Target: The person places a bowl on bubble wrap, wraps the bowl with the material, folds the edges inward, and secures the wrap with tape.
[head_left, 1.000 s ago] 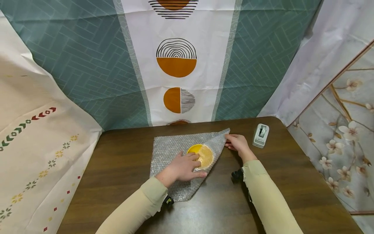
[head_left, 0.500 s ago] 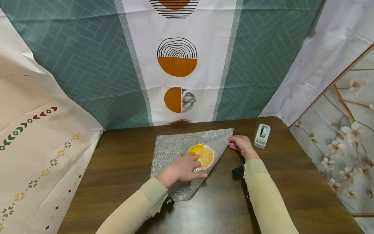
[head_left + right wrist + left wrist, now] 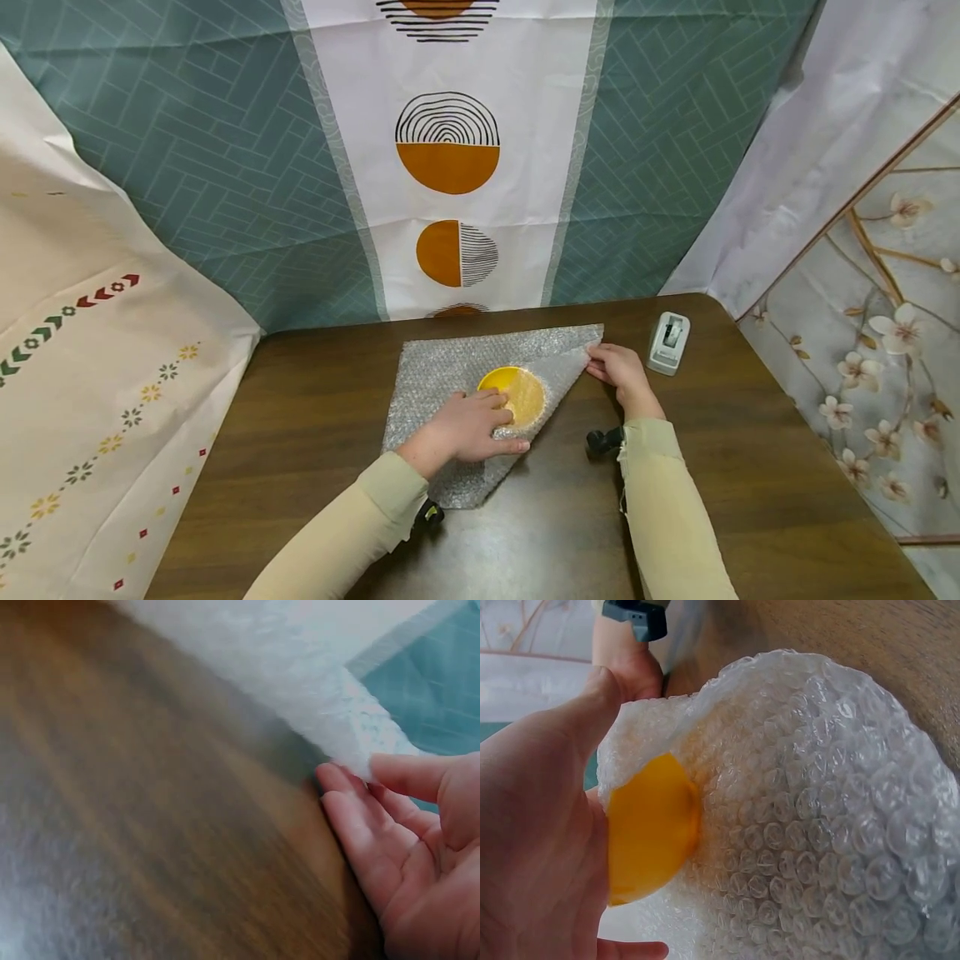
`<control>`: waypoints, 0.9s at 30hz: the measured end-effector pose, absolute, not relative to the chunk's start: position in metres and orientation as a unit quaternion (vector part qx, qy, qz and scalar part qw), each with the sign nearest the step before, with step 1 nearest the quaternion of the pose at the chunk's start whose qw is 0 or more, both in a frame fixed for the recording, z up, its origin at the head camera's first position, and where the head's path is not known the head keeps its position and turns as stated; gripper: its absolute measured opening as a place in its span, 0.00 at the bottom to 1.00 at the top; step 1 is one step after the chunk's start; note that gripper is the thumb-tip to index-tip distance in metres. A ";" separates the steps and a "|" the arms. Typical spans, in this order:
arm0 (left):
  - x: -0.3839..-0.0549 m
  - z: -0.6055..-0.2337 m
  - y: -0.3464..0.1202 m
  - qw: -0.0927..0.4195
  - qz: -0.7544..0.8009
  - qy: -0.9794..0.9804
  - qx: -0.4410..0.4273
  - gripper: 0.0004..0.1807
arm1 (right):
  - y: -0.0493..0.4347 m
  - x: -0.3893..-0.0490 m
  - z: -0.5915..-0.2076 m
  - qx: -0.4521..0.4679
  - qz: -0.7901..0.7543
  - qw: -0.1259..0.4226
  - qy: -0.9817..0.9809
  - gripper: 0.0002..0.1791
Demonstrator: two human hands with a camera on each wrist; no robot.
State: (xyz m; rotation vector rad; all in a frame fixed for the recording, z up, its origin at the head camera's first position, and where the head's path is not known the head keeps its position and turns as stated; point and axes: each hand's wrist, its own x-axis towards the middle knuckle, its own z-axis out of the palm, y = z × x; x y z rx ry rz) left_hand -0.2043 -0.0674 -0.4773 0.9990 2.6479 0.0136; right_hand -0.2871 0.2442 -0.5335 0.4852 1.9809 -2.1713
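My left hand (image 3: 471, 429) rests fingers spread over the yellow bowl (image 3: 491, 378), center of frame, holding nothing in a grip. My right hand (image 3: 621, 375), right of center, pinches a corner of the bubble wrap (image 3: 427, 379) between thumb and fingers. Wrap lies under the bowl; a folded flap covers its right part, left part bare. Can't tell if bowl is upright or inverted.

Risks, my guess: pull the corner too hard and the bowl slides or tips under my light left hand; loosen the pinch and the springy flap flops back; my left fingers could get caught under the fold.

Brown wood-grain table (image 3: 555, 533), glare at bottom center. White tape dispenser, by its look (image 3: 669, 343), upper right of tabletop. Teal-and-white curtain (image 3: 225, 167) across the top, cream patterned cloth (image 3: 150, 325) left, floral cloth (image 3: 817, 367) right.
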 end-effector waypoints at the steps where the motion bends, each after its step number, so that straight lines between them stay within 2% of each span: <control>1: -0.205 -0.477 -0.068 0.155 0.006 0.924 0.349 0.42 | 0.245 -0.286 -0.534 0.158 -0.726 0.079 0.664 0.33; 5: -0.205 -0.478 -0.068 0.159 0.011 0.923 0.349 0.42 | 0.246 -0.279 -0.537 0.141 -0.721 0.062 0.676 0.30; 10: -0.204 -0.476 -0.069 0.160 0.012 0.923 0.350 0.42 | 0.245 -0.272 -0.546 0.121 -0.723 0.007 0.680 0.12; 12: -0.205 -0.476 -0.069 0.155 0.013 0.923 0.353 0.42 | 0.245 -0.269 -0.548 0.115 -0.727 -0.016 0.677 0.08; 15: -0.205 -0.476 -0.068 0.153 0.011 0.921 0.357 0.42 | 0.247 -0.265 -0.550 0.104 -0.730 -0.031 0.675 0.09; 19: -0.206 -0.477 -0.068 0.153 0.010 0.921 0.358 0.42 | 0.249 -0.263 -0.546 0.086 -0.744 -0.028 0.662 0.16; 27: -0.207 -0.476 -0.069 0.161 0.021 0.921 0.355 0.41 | 0.239 -0.259 -0.518 0.037 -0.707 -0.057 0.704 0.21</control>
